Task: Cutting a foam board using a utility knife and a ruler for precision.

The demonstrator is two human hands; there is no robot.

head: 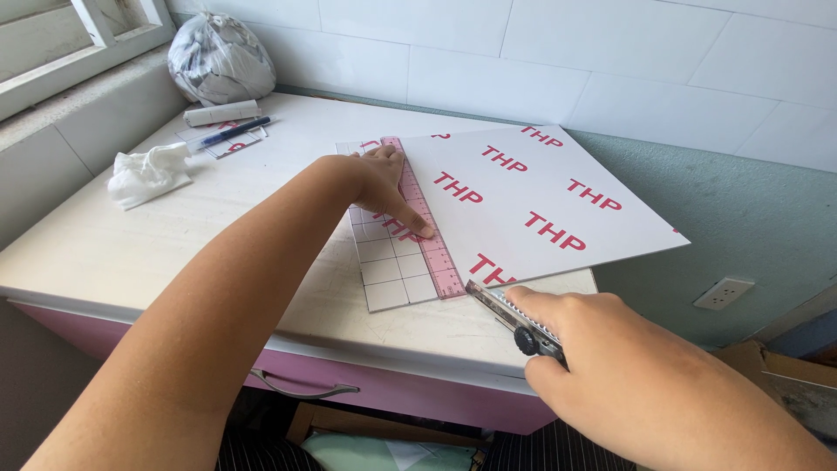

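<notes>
A large white board [532, 205] with red printed letters lies on the white table [131, 253], its near part ruled into a pencil grid. A pink see-through ruler [427, 235] lies along the board. My left hand [384, 187] presses flat on the ruler, index finger stretched down its length. My right hand [593, 349] grips a utility knife [510, 316] with a black wheel lock. The blade tip sits at the board's near edge, right at the ruler's lower end.
At the back left of the table are a blue pen [228, 133], a white roll [220, 112], a small board offcut, a crumpled white tissue [146, 174] and a tied grey bag [218, 59]. A pink drawer front [349, 388] runs below the table edge. A wall socket [724, 293] is on the right.
</notes>
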